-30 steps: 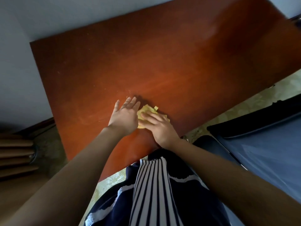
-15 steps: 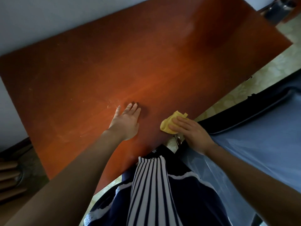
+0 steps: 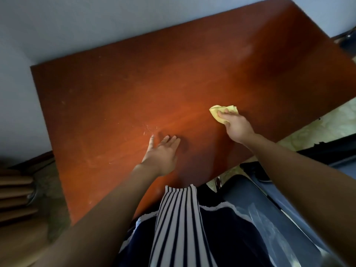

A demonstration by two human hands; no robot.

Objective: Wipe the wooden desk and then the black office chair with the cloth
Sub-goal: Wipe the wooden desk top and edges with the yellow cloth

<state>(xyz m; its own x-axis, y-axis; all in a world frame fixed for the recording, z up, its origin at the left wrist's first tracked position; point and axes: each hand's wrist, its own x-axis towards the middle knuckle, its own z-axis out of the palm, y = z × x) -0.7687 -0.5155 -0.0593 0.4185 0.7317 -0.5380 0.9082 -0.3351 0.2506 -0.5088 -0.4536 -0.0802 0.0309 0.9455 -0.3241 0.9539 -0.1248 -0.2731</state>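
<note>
The wooden desk [image 3: 134, 83] is reddish brown and fills most of the head view, with faint dusty streaks [image 3: 148, 130] near its middle. A small crumpled yellow cloth [image 3: 217, 110] lies on the desk towards the front right. My right hand [image 3: 238, 128] grips it, fingers over the top and thumb curled at its near edge. My left hand [image 3: 161, 155] rests flat on the desk, fingers straight, to the left of the cloth and apart from it. A dark object [image 3: 346, 37] shows at the far right corner; I cannot tell whether it is the black office chair.
A pale wall [image 3: 96, 26] runs behind the desk. A blue-grey surface with a black edge [image 3: 317, 189] stands close on the right, with patterned floor [image 3: 317, 130] between it and the desk. Brown slats [image 3: 15, 195] lie at the lower left.
My right hand has swept the cloth from beside my left hand to the desk's front right edge, then forward onto the desk. My left hand has stayed flat in place.
</note>
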